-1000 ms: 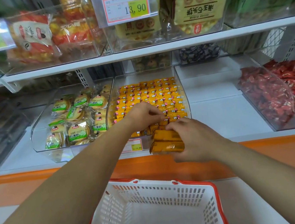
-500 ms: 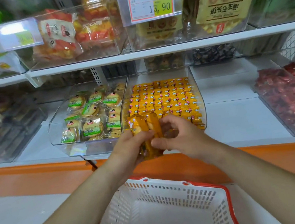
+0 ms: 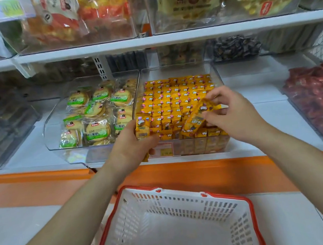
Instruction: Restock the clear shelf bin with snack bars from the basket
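A clear shelf bin (image 3: 214, 70) on the lower shelf holds tight rows of upright yellow snack bars (image 3: 176, 98). My left hand (image 3: 133, 145) grips a small stack of yellow bars (image 3: 142, 126) at the bin's front left corner. My right hand (image 3: 234, 116) pinches a single yellow bar (image 3: 197, 119), tilted, over the bin's front right rows. Below my arms sits the white basket (image 3: 186, 204) with a red rim; its visible floor shows no bars.
Next to the bin on the left, another clear bin (image 3: 49, 133) holds green-labelled round cakes. A bin of red-wrapped sweets (image 3: 319, 100) stands at right. The upper shelf (image 3: 167, 38) overhangs the bins. An orange strip (image 3: 202, 170) runs along the shelf base.
The bundle that both hands held together in front of the bin has been split. My right hand has carried one bar to the right over the rows. My left hand keeps the remainder.
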The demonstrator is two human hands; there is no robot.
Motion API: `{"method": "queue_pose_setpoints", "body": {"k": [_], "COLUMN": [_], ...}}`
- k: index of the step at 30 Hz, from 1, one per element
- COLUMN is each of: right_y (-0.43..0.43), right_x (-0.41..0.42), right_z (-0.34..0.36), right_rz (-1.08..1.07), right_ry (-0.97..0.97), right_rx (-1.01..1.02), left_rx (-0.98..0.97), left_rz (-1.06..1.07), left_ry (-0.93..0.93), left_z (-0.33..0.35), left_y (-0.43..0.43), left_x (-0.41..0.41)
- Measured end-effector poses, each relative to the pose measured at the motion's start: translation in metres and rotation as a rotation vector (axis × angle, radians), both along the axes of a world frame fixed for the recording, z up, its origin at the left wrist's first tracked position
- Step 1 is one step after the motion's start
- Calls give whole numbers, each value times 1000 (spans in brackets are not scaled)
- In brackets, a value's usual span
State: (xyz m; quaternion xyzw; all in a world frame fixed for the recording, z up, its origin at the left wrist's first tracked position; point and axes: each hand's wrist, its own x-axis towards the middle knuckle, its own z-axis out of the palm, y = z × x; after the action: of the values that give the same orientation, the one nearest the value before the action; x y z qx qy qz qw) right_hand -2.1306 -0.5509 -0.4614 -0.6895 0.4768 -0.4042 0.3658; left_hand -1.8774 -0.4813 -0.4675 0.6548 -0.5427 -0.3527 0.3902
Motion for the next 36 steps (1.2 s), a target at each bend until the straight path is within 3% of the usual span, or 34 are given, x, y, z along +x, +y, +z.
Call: {"method": "queue_pose_setpoints", "body": {"k": [7,10,14,16,25,29,32,34,36], "right_y": [0,1,1,0,-15,-16,-6,2,5], "right_x": [1,3,15,25,19,18,24,30,32], "right_z": [8,11,7,4,-1,8,12,11,7], "right_rz": [26,91,132,122,134,-16,78,168,196], "right_ry": [326,426,755,801,518,27,-375,-375,-109], "right_rx": [-254,-275,-306,-302,-97,84,306,369,278], "left_rx": [21,52,46,26,-68,-92,-91,-100,-117], "left_rz": [3,-4,-9,-3,74,88,98,152,206], "left_ry": [60,78,97,112,151,219,298,419,492], "left_z": [-9,-11,-13,-12,-7,-5,-4,-1,5], "left_y": [-4,-5,-6,-6,-12,-14,-14,-14,-16], "left_x": [-5,-6,-7,-8,-31,-31,-34,-34,-32]}}
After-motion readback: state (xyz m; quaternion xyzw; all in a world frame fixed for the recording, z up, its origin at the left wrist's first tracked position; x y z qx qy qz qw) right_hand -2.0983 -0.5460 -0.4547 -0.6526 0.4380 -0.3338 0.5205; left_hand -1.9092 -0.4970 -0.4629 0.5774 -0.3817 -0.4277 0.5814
